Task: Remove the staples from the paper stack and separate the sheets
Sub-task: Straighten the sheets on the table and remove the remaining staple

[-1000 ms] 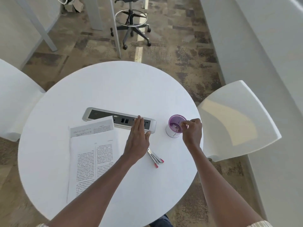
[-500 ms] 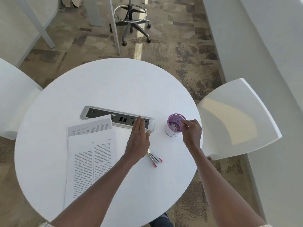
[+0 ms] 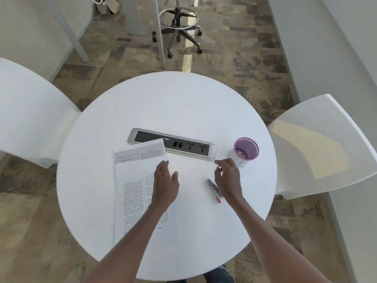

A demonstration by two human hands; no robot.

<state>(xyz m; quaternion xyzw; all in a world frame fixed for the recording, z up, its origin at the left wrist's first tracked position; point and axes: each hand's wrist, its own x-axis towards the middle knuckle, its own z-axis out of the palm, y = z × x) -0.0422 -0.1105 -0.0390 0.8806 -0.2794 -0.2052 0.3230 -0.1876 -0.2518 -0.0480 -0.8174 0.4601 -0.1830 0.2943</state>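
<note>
The left hand [image 3: 164, 183] lay flat and empty on the paper stack [image 3: 135, 190] at the worktop's [image 3: 183, 103] eight o'clock. The right hand [image 3: 228, 177] hovered loosely spread (holding nothing) beside the staple remover [image 3: 214, 189], at four o'clock.

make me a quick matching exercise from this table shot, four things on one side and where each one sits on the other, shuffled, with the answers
Things
1. purple cup
2. staple remover
3. power strip
4. front sheet

Places
A. set into the table top, its left end partly covered by a sheet
B. lying flat just left of the right hand
C. partly under the left hand
D. standing upright near the table's right edge

Pairs: 1-D, 2-B, 3-A, 4-C
</note>
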